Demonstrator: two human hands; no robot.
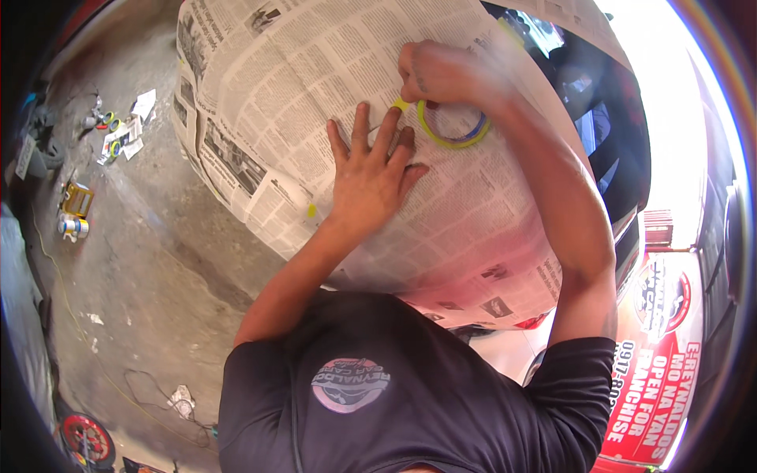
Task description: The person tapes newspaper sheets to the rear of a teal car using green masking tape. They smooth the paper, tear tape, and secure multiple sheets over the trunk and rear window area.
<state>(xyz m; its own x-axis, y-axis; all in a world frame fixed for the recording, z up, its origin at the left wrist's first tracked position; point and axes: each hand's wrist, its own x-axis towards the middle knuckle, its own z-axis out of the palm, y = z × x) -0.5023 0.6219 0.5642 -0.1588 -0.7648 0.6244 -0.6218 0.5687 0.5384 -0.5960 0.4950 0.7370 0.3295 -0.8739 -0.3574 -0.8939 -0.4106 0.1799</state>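
Observation:
Newspaper sheets (315, 71) cover a broad, curved surface that looks like a car's body. My left hand (371, 173) lies on the paper with its fingers spread. One fingertip touches a short yellow strip of tape (400, 104). Just beyond it to the right, my right hand (441, 75) is closed, its fingers curled over. A yellow-green roll of masking tape (459, 144) with a blue inner edge hangs at the underside of that hand, which hides its upper part. Another small yellow piece of tape (312, 210) sticks on the paper near my left wrist.
Dark glass (603, 110) edges the paper on the right. On the concrete floor (158, 276) at the left lie more tape rolls with paper scraps (130, 134), a yellow can (77, 200) and a thin hose. A red-rimmed wheel (87, 439) is lower left; a red banner (654, 355) stands right.

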